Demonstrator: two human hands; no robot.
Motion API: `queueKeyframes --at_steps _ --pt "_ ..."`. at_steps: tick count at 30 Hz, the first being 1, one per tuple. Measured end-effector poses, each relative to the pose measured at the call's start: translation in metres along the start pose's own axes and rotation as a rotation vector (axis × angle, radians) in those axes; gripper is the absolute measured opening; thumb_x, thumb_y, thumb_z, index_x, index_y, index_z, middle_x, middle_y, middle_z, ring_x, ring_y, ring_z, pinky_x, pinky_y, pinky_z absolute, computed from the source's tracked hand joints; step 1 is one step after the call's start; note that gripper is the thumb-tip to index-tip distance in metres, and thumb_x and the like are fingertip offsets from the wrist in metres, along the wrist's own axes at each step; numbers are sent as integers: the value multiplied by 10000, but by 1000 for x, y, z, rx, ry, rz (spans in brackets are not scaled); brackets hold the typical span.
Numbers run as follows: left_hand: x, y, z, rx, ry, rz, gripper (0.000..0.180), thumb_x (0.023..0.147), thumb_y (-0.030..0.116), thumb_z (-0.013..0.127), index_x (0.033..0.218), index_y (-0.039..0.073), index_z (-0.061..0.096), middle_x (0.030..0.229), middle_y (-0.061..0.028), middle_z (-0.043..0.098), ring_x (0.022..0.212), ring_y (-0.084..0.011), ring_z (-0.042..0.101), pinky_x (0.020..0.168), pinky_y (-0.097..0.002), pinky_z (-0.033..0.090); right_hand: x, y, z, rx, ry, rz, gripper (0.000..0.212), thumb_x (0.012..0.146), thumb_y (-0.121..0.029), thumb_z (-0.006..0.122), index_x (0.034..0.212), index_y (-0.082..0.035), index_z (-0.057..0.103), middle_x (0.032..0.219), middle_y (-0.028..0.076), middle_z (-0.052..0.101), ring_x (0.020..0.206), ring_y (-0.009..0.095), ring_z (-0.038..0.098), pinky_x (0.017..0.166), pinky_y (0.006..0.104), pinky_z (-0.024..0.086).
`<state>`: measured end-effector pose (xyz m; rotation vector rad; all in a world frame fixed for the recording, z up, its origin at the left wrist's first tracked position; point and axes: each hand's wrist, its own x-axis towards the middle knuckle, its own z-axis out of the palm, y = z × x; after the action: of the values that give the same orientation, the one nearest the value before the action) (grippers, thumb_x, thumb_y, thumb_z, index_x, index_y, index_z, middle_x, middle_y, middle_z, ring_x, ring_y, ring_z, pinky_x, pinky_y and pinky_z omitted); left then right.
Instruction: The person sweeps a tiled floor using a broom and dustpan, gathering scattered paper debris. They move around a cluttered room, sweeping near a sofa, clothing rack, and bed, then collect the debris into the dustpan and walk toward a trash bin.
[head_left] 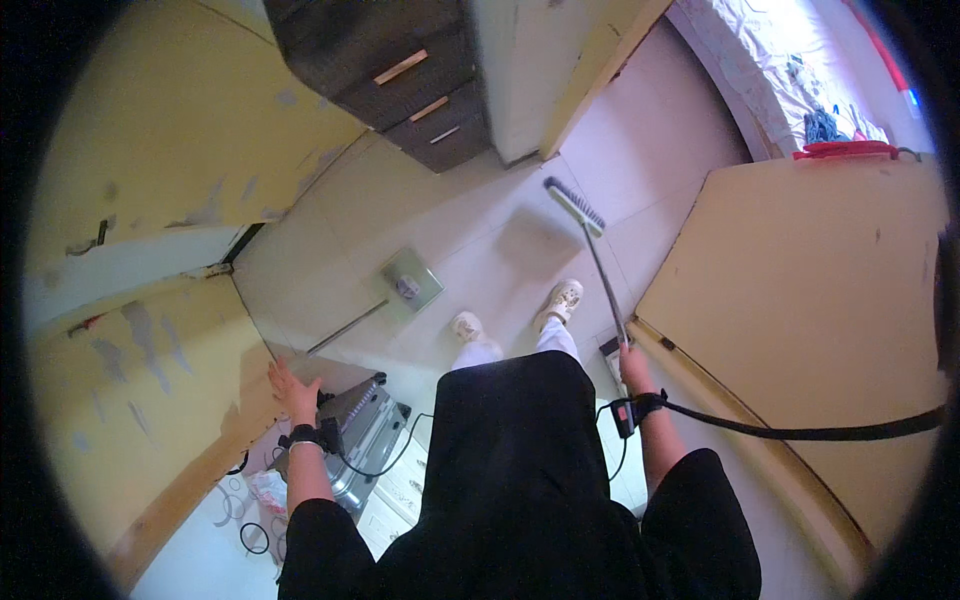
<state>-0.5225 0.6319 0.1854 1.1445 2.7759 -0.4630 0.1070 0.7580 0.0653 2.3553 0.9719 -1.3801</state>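
Note:
My right hand (635,370) is closed around the handle of a broom (577,207). The broom's pale green head with dark bristles is at the far right of the floor, by a doorway. My left hand (293,393) has its fingers spread, close to the end of a long dustpan handle; I cannot tell if they touch. The dustpan (428,286) lies ahead of my feet, its handle slanting toward that hand. A greyish clump (407,287) sits in the pan. Both wrists wear black bands with devices and cables.
A silver suitcase (372,425) stands beside my left arm. Ahead is a dark drawer cabinet (430,95). A yellow door (800,310) stands at the right, with a bed (775,65) beyond it. Worn yellow panels (170,370) line the left. A black cable (800,432) trails right.

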Motion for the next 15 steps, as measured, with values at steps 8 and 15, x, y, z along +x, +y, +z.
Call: queueKeyframes --at_steps 8,15 --pt "43 -72 27 44 -24 -69 803 588 204 703 1248 80 262 1283 -155 288 1187 -254 297 902 -486 310 94 -125 56 -591 168 -592 167 750 -162 506 711 -24 592 712 155 589 636 300 581 528 346 478" --pt "37 -81 52 -239 -198 -111 646 602 187 678 1151 9 386 1139 -190 432 1046 -311 432 872 -362 364 60 -97 116 -1156 -77 -776 244 778 -178 433 739 0 595 754 196 582 680 300 588 577 379 479"
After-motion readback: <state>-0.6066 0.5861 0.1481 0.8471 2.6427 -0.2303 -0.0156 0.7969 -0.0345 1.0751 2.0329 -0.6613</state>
